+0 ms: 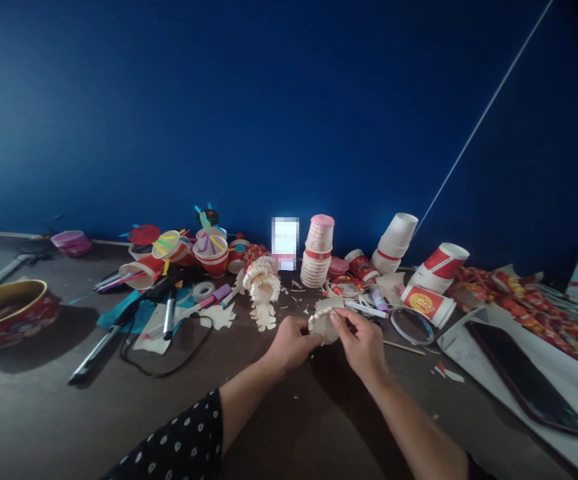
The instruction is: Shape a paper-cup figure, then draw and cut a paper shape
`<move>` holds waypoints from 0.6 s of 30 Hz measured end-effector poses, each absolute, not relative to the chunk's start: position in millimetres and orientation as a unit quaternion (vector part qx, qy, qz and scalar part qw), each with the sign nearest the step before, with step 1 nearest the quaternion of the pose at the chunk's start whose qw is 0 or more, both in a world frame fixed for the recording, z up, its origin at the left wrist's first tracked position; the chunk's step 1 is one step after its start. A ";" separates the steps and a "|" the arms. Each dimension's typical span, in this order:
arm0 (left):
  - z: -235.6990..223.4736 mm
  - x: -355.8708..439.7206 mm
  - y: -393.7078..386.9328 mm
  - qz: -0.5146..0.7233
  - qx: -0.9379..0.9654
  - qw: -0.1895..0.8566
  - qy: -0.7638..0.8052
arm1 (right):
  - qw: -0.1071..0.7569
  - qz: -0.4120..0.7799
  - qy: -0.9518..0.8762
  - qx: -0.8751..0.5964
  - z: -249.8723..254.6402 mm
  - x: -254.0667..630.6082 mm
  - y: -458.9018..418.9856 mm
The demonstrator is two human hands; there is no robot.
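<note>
This looks like a craft spot, a place for making things out of paper, on a dark table (289,440) by a big blue wall (269,100). You can tell from the tall stack of paper cups (315,260), the black pen (169,317), the white cut-out paper (219,317) and the messy heap of red scraps (529,310). I can't tell what building it's in

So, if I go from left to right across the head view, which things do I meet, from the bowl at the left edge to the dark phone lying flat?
Gold-lined bowl, black-capped marker, left hand, white paper piece, right hand, tape roll, smartphone.
</note>
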State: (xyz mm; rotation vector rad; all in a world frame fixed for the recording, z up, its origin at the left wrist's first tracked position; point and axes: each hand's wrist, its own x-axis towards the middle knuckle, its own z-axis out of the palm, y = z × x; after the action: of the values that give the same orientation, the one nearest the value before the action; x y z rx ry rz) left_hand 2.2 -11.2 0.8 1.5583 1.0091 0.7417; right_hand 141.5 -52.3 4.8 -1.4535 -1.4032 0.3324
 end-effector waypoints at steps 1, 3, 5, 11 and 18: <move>1.7 2.1 -11.1 0.309 0.658 0.539 0.426 | 0.517 0.130 -0.587 -0.609 5.4 141.0 -52.6; 3.5 2.3 -10.9 0.302 0.660 0.536 0.431 | 0.509 0.121 -0.592 -0.613 6.8 140.0 -53.1; 5.3 2.3 -10.8 0.296 0.660 0.536 0.434 | 0.507 0.135 -0.590 -0.613 7.9 139.0 -53.5; 11.2 -0.9 -13.1 0.297 0.690 0.525 0.399 | 0.527 0.224 -0.608 -0.550 11.0 135.6 -55.4; 12.9 -2.4 -16.9 0.276 0.741 0.476 0.385 | 0.483 0.216 -0.635 -0.562 10.0 134.6 -56.3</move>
State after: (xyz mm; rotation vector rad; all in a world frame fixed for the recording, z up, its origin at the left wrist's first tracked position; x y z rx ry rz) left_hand -2.4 -16.9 12.9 1.8122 0.9416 0.6737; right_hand 134.6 -56.3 10.0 -1.3702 -1.5477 0.5254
